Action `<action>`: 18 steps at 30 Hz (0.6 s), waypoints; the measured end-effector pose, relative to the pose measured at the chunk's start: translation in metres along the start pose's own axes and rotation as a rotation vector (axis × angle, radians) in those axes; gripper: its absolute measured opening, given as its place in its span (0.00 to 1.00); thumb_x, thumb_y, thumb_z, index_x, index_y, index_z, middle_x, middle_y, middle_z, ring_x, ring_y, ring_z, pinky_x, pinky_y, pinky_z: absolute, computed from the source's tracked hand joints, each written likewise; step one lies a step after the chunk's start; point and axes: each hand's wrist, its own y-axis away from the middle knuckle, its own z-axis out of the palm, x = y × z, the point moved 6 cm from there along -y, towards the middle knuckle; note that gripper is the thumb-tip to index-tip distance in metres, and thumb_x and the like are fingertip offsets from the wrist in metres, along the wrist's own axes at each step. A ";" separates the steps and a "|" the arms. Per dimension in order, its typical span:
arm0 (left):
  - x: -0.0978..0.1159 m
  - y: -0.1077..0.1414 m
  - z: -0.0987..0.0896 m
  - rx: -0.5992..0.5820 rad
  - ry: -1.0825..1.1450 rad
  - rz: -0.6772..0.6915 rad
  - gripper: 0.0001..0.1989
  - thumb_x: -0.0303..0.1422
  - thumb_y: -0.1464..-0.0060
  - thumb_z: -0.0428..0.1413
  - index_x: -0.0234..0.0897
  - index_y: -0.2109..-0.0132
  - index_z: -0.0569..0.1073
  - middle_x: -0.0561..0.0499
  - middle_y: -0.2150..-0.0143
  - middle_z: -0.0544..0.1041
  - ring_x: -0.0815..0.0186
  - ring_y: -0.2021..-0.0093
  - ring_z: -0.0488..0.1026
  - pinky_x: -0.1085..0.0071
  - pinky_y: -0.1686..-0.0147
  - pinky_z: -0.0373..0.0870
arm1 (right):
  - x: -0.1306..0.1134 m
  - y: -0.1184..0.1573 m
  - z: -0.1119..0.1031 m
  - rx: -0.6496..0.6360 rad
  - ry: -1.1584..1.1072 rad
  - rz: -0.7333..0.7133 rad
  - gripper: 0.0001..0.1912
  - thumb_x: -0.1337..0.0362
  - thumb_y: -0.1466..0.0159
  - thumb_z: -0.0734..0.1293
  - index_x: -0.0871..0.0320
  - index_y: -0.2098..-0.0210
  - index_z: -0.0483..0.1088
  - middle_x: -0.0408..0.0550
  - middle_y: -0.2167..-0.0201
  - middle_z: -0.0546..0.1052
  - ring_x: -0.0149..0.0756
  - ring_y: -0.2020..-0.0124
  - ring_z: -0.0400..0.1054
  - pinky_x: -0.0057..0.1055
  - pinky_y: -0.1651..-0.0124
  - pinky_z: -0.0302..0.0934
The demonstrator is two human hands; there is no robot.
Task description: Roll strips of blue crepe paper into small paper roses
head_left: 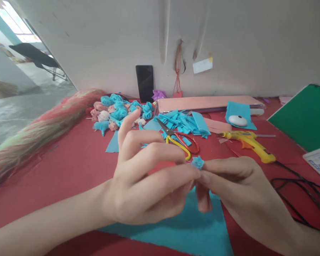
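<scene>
The left hand [152, 177] and right hand [236, 192] pinch a small blue paper flower [197, 162] between their fingertips, above a blue sheet [176, 231]. Just beyond the flower lie the scissors [176, 137]; the yellow glue gun [252, 142] is right of them, the finished flowers [118, 112] left, and the phone [145, 83] stands behind them.

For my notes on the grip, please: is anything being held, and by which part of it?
A blue rosette is held below its ruffled top, between the fingers of the left hand and the right hand.
</scene>
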 end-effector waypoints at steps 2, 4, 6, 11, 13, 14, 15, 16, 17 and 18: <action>0.002 -0.001 0.000 -0.007 0.017 0.021 0.11 0.21 0.56 0.57 0.40 0.65 0.72 0.55 0.71 0.76 0.64 0.65 0.65 0.57 0.41 0.61 | -0.001 0.000 0.000 -0.002 -0.019 -0.010 0.13 0.70 0.41 0.70 0.48 0.78 0.81 0.35 0.85 0.77 0.18 0.83 0.69 0.07 0.77 0.63; 0.002 -0.002 -0.001 -0.013 0.021 0.016 0.11 0.21 0.57 0.58 0.40 0.65 0.71 0.56 0.71 0.76 0.65 0.65 0.65 0.58 0.42 0.62 | -0.002 0.001 0.000 0.009 -0.020 -0.015 0.12 0.70 0.41 0.70 0.49 0.77 0.81 0.35 0.85 0.77 0.18 0.83 0.69 0.07 0.77 0.64; 0.000 -0.002 -0.002 -0.002 0.016 -0.013 0.11 0.22 0.56 0.58 0.40 0.65 0.70 0.56 0.70 0.76 0.65 0.65 0.66 0.59 0.42 0.62 | -0.002 0.001 -0.001 0.021 -0.005 -0.018 0.10 0.69 0.42 0.71 0.50 0.76 0.81 0.37 0.86 0.76 0.19 0.84 0.69 0.07 0.77 0.64; -0.002 0.001 -0.001 -0.009 0.001 -0.041 0.10 0.22 0.52 0.56 0.41 0.63 0.70 0.56 0.71 0.75 0.65 0.64 0.66 0.56 0.40 0.60 | 0.001 0.002 -0.001 0.029 -0.008 0.008 0.11 0.70 0.41 0.70 0.50 0.75 0.81 0.37 0.86 0.76 0.19 0.84 0.68 0.08 0.77 0.64; 0.000 0.002 0.001 -0.051 -0.002 -0.008 0.10 0.22 0.52 0.56 0.42 0.63 0.71 0.56 0.70 0.74 0.64 0.63 0.65 0.55 0.40 0.61 | 0.002 0.002 0.000 0.020 -0.024 0.020 0.13 0.70 0.41 0.70 0.49 0.77 0.81 0.36 0.85 0.76 0.19 0.83 0.68 0.08 0.77 0.63; 0.001 0.002 0.001 -0.056 0.000 0.006 0.10 0.22 0.52 0.56 0.42 0.63 0.71 0.56 0.70 0.74 0.64 0.63 0.65 0.55 0.40 0.60 | 0.002 0.003 0.000 0.014 -0.028 0.023 0.13 0.70 0.41 0.70 0.50 0.78 0.81 0.36 0.85 0.76 0.19 0.83 0.68 0.08 0.77 0.63; 0.001 0.002 0.001 -0.056 0.004 0.015 0.11 0.22 0.52 0.55 0.42 0.63 0.71 0.56 0.69 0.74 0.64 0.63 0.65 0.55 0.40 0.60 | 0.002 0.003 0.000 0.009 -0.030 0.027 0.12 0.70 0.41 0.70 0.50 0.78 0.81 0.36 0.85 0.76 0.19 0.83 0.68 0.08 0.77 0.63; 0.002 0.002 0.000 -0.046 0.008 0.019 0.12 0.21 0.53 0.55 0.42 0.63 0.72 0.56 0.69 0.73 0.64 0.62 0.65 0.55 0.40 0.59 | 0.002 0.003 0.000 0.013 -0.035 0.032 0.12 0.70 0.41 0.70 0.50 0.77 0.81 0.36 0.85 0.76 0.19 0.83 0.68 0.08 0.76 0.64; 0.001 0.002 -0.002 -0.029 0.011 0.022 0.12 0.21 0.53 0.55 0.42 0.62 0.72 0.56 0.69 0.73 0.64 0.63 0.65 0.55 0.40 0.59 | 0.002 0.003 -0.001 0.013 -0.041 0.034 0.12 0.70 0.41 0.70 0.50 0.77 0.81 0.36 0.85 0.75 0.19 0.83 0.68 0.09 0.76 0.64; 0.002 0.002 -0.003 -0.026 0.012 0.028 0.13 0.21 0.54 0.55 0.42 0.62 0.72 0.56 0.69 0.73 0.65 0.63 0.65 0.55 0.40 0.59 | 0.003 0.003 -0.001 0.013 -0.047 0.032 0.11 0.70 0.41 0.71 0.50 0.77 0.81 0.36 0.85 0.75 0.19 0.83 0.68 0.09 0.76 0.64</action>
